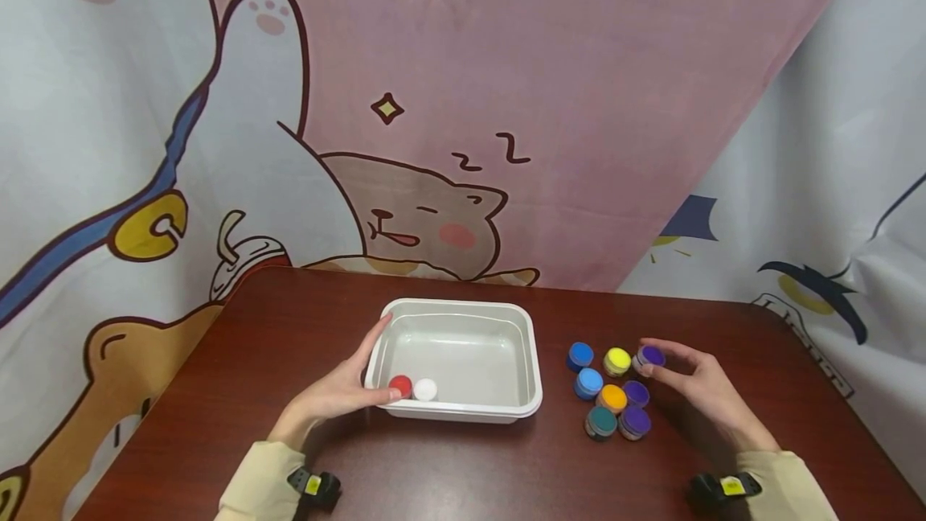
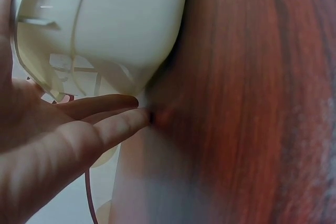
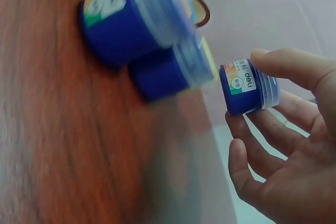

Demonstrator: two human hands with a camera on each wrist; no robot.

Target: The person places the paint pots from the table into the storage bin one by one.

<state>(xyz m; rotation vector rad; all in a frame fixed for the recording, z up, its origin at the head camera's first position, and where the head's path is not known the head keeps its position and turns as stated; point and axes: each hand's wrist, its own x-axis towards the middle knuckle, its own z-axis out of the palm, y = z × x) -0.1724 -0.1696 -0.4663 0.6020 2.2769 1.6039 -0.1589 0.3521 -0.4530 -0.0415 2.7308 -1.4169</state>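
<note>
In the head view, my left hand [image 1: 336, 392] holds the left end of a white plastic tray [image 1: 477, 409], thumb over the front rim and forefinger at the back. The left wrist view shows its other fingers stretched out beside the tray wall [image 2: 131, 19]. A red-lidded jar [image 1: 400, 385] and a white-lidded jar [image 1: 425, 389] stand in the tray's front left corner. My right hand [image 1: 705, 392] pinches a small purple paint jar [image 3: 241, 86] between thumb and fingers, raised off the table in the right wrist view. Two more purple jars [image 1: 635, 422] [image 1: 636, 393] are close by.
Left of the right hand stand a yellow jar [image 1: 617, 361], an orange jar [image 1: 612, 398], a teal jar [image 1: 601, 422], a light blue jar [image 1: 589, 383] and a darker blue jar [image 1: 580, 355]. A printed curtain [image 1: 579, 143] hangs behind the brown table [image 1: 463, 465].
</note>
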